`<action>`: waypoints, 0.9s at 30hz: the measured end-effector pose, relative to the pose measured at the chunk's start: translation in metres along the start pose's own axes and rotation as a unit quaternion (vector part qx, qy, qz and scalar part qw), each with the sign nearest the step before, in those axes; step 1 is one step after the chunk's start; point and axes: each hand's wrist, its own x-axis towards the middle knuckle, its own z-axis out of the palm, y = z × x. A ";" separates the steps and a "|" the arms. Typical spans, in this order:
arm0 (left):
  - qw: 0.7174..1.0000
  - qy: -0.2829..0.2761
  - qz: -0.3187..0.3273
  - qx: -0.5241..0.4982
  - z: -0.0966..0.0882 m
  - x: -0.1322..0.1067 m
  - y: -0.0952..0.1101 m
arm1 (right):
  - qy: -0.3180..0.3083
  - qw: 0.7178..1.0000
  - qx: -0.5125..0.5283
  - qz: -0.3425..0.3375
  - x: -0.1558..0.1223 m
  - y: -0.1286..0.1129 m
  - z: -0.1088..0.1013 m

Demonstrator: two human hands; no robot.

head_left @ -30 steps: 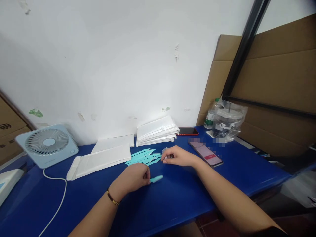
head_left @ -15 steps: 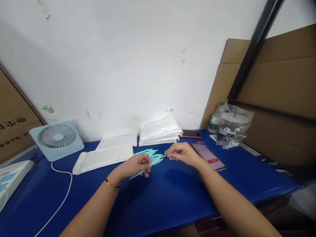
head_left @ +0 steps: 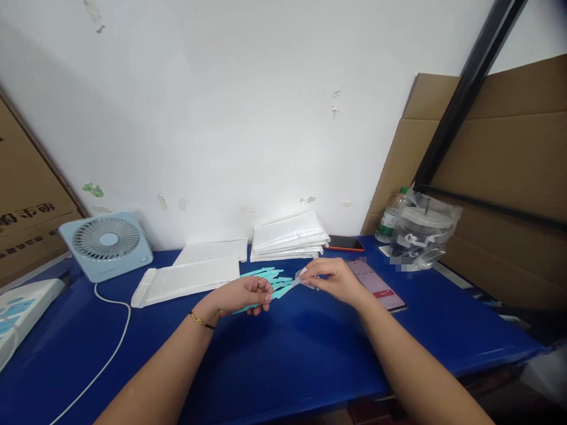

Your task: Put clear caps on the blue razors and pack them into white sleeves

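Observation:
My left hand (head_left: 241, 293) is closed round a thin teal strip (head_left: 243, 308) that pokes out below the fingers; a gold ring and a bracelet show on it. My right hand (head_left: 330, 274) pinches a small clear piece (head_left: 302, 275) at its fingertips, right beside the tip of a teal strip. Between the two hands lies a loose pile of teal strips (head_left: 269, 275) on the blue table (head_left: 287, 360).
White flat pouches (head_left: 188, 280) lie left of the pile and a stack of them (head_left: 287, 236) stands at the wall. A small fan (head_left: 106, 243) with a white cable sits at the left. Two phones (head_left: 378, 286), a bagged container (head_left: 420, 233) and cardboard sheets are at the right.
My left hand lifted the teal strip off the table and moved up toward the pile. My right hand stayed by the pile, still pinching the clear piece. The camera tilted slightly.

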 end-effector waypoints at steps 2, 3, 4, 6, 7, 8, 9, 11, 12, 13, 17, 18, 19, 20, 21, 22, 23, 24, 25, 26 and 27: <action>0.998 0.050 0.024 0.012 -0.001 0.002 -0.003 | 0.042 0.998 0.006 0.049 0.000 0.005 -0.005; 0.996 0.077 0.038 0.015 -0.001 0.003 -0.004 | 0.057 0.995 0.018 0.080 0.000 0.008 -0.006; 0.993 0.106 0.051 0.019 -0.001 0.004 -0.006 | 0.067 0.991 0.036 0.111 0.000 0.010 -0.005; 0.984 0.162 0.066 0.039 0.000 0.007 -0.009 | 0.074 0.981 0.082 0.159 0.000 0.014 -0.002; 0.977 0.191 0.070 0.060 0.001 0.008 -0.009 | 0.071 0.977 0.103 0.174 0.000 0.015 0.000; 0.969 0.220 0.074 0.085 0.002 0.009 -0.009 | 0.066 0.974 0.120 0.182 0.000 0.015 0.003; 0.959 0.249 0.080 0.111 0.003 0.009 -0.009 | 0.063 0.971 0.133 0.187 0.001 0.015 0.005; 0.938 0.297 0.099 0.151 0.005 0.008 -0.006 | 0.056 0.967 0.151 0.198 0.001 0.014 0.008; 0.929 0.313 0.110 0.164 0.006 0.007 -0.004 | 0.052 0.965 0.158 0.204 0.002 0.014 0.010; 0.924 0.321 0.120 0.171 0.007 0.007 -0.003 | 0.050 0.962 0.164 0.210 0.002 0.013 0.012; 0.923 0.321 0.128 0.168 0.009 0.006 -0.001 | 0.038 0.956 0.189 0.221 0.003 0.011 0.018; 0.924 0.320 0.127 0.167 0.009 0.007 -0.001 | 0.037 0.955 0.193 0.220 0.003 0.011 0.019; 0.924 0.319 0.126 0.168 0.009 0.007 -0.002 | 0.037 0.955 0.196 0.219 0.003 0.012 0.020; 0.924 0.319 0.126 0.168 0.009 0.008 -0.003 | 0.043 0.955 0.198 0.218 0.002 0.013 0.020; 0.924 0.318 0.126 0.168 0.008 0.009 -0.004 | 0.051 0.954 0.201 0.218 0.002 0.013 0.019; 0.924 0.319 0.127 0.167 0.007 0.009 -0.005 | 0.061 0.953 0.203 0.217 0.002 0.014 0.019; 0.924 0.319 0.128 0.166 0.006 0.010 -0.005 | 0.069 0.952 0.205 0.217 0.002 0.015 0.018; 0.924 0.320 0.128 0.164 0.006 0.010 -0.006 | 0.072 0.951 0.207 0.217 0.002 0.015 0.018; 0.924 0.320 0.128 0.163 0.005 0.010 -0.006 | 0.070 0.951 0.208 0.217 0.002 0.015 0.018; 0.925 0.319 0.128 0.160 0.005 0.010 -0.006 | 0.065 0.951 0.210 0.217 0.002 0.014 0.018; 0.927 0.317 0.128 0.157 0.006 0.009 -0.006 | 0.056 0.951 0.211 0.218 0.002 0.013 0.020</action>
